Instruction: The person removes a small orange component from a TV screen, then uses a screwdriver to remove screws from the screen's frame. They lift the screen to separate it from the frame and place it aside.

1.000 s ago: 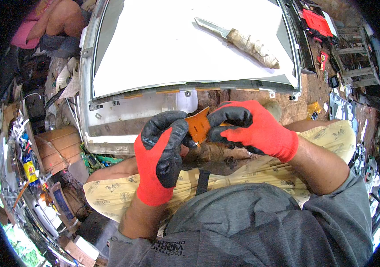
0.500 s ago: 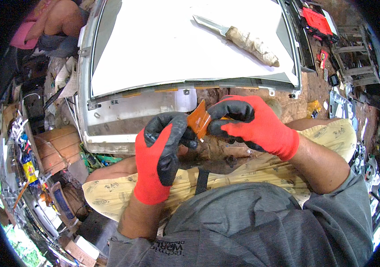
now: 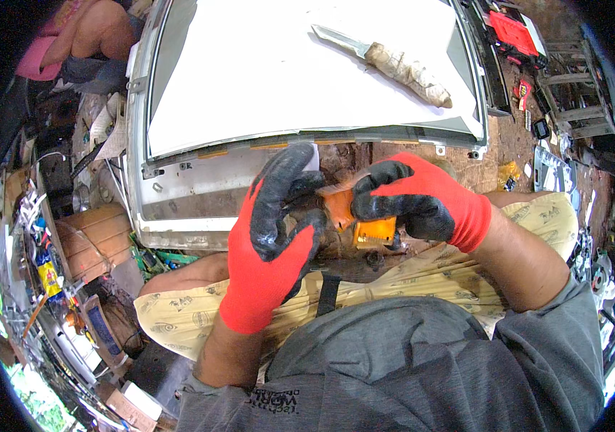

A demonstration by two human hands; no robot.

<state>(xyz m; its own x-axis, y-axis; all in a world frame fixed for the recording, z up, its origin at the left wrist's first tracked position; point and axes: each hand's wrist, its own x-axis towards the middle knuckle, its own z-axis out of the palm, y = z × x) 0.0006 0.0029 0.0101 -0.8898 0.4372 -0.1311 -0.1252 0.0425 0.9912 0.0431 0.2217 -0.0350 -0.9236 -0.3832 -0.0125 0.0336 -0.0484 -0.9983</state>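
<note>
film (image 3: 338, 210), orange, sits pinched in our right hand (image 3: 426, 201) at three o'clock, likely because it's thin; our left hand (image 3: 271, 237) spreads, gripping nothing, at nine.

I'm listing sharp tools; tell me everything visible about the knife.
The knife has a bare, greyish metal-looking blade and a thick handle wrapped in soiled, pale material. It lies on the white sheet, blade pointing to the picture's upper left, handle end to the lower right. Nothing else is seen touching it.
</note>
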